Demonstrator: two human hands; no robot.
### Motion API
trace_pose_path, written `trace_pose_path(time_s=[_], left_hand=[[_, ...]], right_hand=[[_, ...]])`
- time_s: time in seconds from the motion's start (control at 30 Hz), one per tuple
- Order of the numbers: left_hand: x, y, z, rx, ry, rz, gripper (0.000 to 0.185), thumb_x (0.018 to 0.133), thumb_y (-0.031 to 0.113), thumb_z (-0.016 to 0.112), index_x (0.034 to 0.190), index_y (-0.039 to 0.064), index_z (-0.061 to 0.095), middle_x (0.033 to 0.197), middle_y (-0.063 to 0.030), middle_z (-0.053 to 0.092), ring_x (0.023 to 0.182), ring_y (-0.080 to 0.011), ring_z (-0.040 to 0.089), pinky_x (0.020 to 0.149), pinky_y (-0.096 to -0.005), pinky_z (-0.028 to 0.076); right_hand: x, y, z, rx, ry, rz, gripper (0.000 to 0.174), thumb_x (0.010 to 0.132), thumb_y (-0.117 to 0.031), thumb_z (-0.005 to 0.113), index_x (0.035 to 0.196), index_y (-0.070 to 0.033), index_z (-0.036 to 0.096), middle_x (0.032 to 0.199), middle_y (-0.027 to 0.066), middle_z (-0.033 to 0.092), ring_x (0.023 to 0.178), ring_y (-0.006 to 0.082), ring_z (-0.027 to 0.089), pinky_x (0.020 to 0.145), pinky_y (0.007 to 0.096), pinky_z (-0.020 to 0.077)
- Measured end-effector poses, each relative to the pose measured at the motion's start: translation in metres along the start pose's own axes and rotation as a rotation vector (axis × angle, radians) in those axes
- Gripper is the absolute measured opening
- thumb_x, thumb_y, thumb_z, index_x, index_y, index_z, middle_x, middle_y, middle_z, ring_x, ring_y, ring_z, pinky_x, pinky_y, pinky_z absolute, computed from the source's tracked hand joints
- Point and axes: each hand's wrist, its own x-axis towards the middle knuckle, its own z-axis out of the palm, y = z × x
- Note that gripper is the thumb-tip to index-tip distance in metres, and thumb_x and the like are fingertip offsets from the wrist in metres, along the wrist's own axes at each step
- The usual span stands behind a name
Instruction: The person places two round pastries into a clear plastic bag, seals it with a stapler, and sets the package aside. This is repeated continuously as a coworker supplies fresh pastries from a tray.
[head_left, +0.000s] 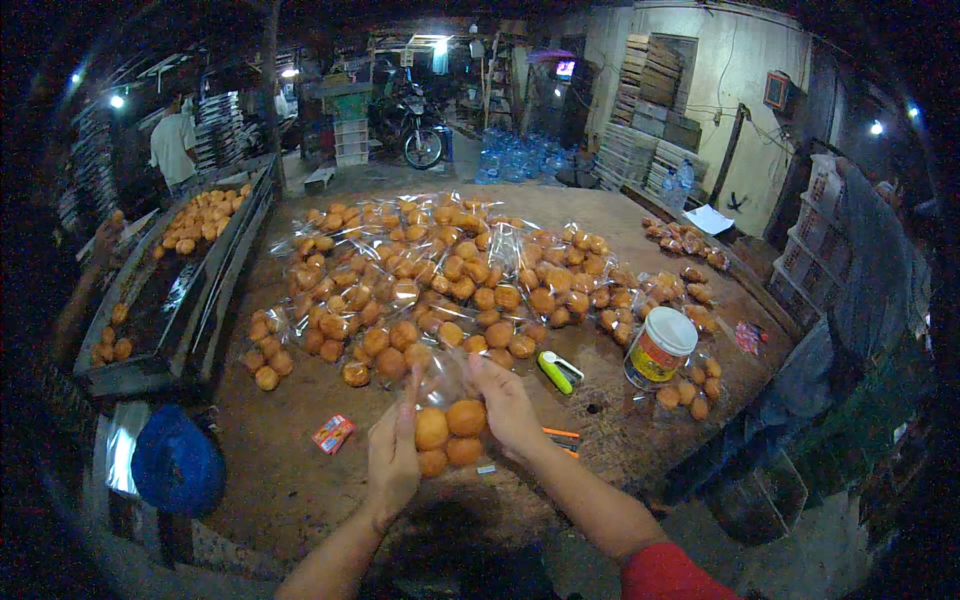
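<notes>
Between my two hands is a clear plastic bag (448, 436) with several round golden-brown buns inside. My left hand (394, 450) grips the bag's left side near its upper part. On the other side, my right hand (510, 405) pinches the bag's upper right edge between thumb and fingers. Just beyond lies a broad heap of similar bagged buns (465, 270). A green stapler (559, 373) rests on the wooden table (300, 465), right of my right hand. Left of my left hand is a small red box (333, 434).
A white-lidded tub (660, 349) stands at the right, beside another bag of buns (690, 390). Orange-handled tool (562, 441) parts show behind my right forearm. A dark trough (180, 292) with loose buns (202, 217) and a blue stool (178, 463) are at left. A person (174, 146) stands far left.
</notes>
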Motion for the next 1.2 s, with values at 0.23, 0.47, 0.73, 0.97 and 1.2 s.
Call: trace_pose_path(time_s=[0.23, 0.47, 0.73, 0.97, 1.2], left_hand=[[-0.006, 0.013, 0.003, -0.045, -0.059, -0.115, 0.049, 0.111, 0.029, 0.034, 0.116, -0.005, 0.069, 0.111, -0.0119, 0.07, 0.104, -0.0219, 0.066, 0.096, -0.0347, 0.048], [0.003, 0.007, -0.002, -0.011, 0.08, -0.206, 0.067, 0.111, 0.043, 0.03, 0.096, -0.005, 0.074, 0.099, -0.0144, 0.075, 0.094, -0.0236, 0.068, 0.094, -0.0349, 0.05], [0.013, 0.017, -0.007, -0.145, -0.096, -0.309, 0.068, 0.111, 0.043, 0.031, 0.09, -0.004, 0.076, 0.091, -0.0114, 0.075, 0.088, -0.0195, 0.067, 0.09, -0.0323, 0.05], [0.012, -0.002, -0.012, 0.116, 0.234, -0.323, 0.053, 0.108, 0.037, 0.046, 0.092, -0.004, 0.075, 0.088, -0.0099, 0.073, 0.084, -0.0166, 0.064, 0.079, -0.0311, 0.049], [0.01, 0.012, -0.006, 0.143, 0.173, -0.129, 0.045, 0.107, 0.03, 0.05, 0.131, -0.007, 0.056, 0.132, -0.0212, 0.058, 0.123, -0.0272, 0.055, 0.103, -0.0369, 0.043]], right_hand=[[-0.004, 0.004, -0.002, -0.498, 0.11, -0.327, 0.042, 0.111, -0.034, 0.039, 0.087, -0.002, 0.054, 0.077, 0.0022, 0.057, 0.072, 0.0098, 0.05, 0.068, 0.0287, 0.043], [-0.004, 0.006, 0.001, -0.587, 0.17, -0.303, 0.041, 0.108, -0.034, 0.046, 0.088, 0.0, 0.057, 0.07, 0.0074, 0.055, 0.067, 0.0143, 0.051, 0.063, 0.0359, 0.0432], [-0.003, 0.004, 0.009, -0.417, 0.026, -0.324, 0.017, 0.102, -0.019, 0.062, 0.105, -0.003, 0.066, 0.081, -0.0008, 0.063, 0.072, 0.0065, 0.056, 0.067, 0.0233, 0.0467], [-0.034, 0.002, 0.029, -0.46, -0.088, -0.223, 0.038, 0.099, -0.014, 0.064, 0.136, -0.005, 0.061, 0.125, 0.0136, 0.069, 0.112, 0.0204, 0.064, 0.098, 0.0314, 0.049], [-0.015, 0.024, 0.02, -0.438, 0.062, -0.294, 0.024, 0.1, -0.012, 0.063, 0.12, -0.001, 0.071, 0.125, 0.0123, 0.068, 0.117, 0.0164, 0.061, 0.103, 0.0299, 0.0445]])
